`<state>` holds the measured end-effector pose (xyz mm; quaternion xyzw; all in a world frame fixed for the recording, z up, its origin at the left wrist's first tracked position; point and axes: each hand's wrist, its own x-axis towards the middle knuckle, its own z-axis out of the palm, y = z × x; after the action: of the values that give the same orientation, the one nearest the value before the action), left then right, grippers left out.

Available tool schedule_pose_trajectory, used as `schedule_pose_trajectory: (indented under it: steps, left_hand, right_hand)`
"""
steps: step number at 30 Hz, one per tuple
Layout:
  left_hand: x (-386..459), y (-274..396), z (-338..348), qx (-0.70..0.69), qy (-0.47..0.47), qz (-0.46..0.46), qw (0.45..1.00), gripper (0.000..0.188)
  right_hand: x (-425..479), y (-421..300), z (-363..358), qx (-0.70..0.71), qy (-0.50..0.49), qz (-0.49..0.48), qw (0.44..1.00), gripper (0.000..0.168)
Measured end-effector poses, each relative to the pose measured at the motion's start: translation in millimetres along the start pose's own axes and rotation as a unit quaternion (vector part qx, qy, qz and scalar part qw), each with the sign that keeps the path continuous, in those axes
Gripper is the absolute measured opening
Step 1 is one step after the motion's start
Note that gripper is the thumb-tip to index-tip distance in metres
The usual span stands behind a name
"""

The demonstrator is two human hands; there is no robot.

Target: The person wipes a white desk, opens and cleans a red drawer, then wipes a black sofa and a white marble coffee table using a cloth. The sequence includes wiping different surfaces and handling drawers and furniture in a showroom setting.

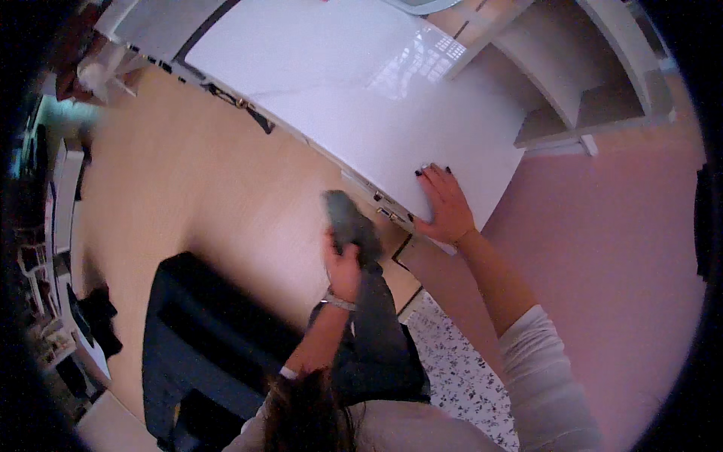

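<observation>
My right hand lies palm down on the white tabletop, near its right-hand corner. Its fingers are spread, the thumb is by the front edge, and nothing is in it. My left hand, with a bracelet at the wrist, is below that edge, out over the floor. Its thumb and fingers close around a grey-green, soft-looking thing, blurred so that I cannot tell what it is. Just beneath lies a grey trouser leg.
Metal clips and a dark cable run along the table's front edge. An open shelf unit stands at upper right. A large black piece of furniture is at lower left, and floral-patterned material lies to the right of my legs.
</observation>
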<state>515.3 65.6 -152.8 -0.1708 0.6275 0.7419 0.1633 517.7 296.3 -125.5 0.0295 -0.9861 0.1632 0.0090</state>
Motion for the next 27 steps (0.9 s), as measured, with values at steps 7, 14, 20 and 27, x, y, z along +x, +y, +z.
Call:
schedule_pose_trajectory:
  steps: [7, 14, 20, 27]
  left_hand:
    - [134.9, 133.4, 12.1, 0.438, 0.055, 0.402, 0.802, 0.052]
    - [110.4, 87.4, 73.3, 0.626, -0.105, 0.415, 0.652, 0.052]
    - [46.4, 75.0, 69.9, 0.558, -0.344, 0.422, 0.626, 0.051]
    - [150.3, 131.4, 43.5, 0.633, -0.284, 0.506, 0.513, 0.042]
  right_hand:
    - [7.2, 1.5, -2.1, 0.077, 0.054, -0.012, 0.995, 0.081]
    - [5.8, 1.2, -7.6, 0.088, 0.044, -0.009, 0.995, 0.083]
    - [7.7, 2.0, -2.7, 0.154, 0.077, -0.018, 0.985, 0.083]
    - [-0.2, -9.0, -19.7, 0.178, 0.189, 0.187, 0.947, 0.069]
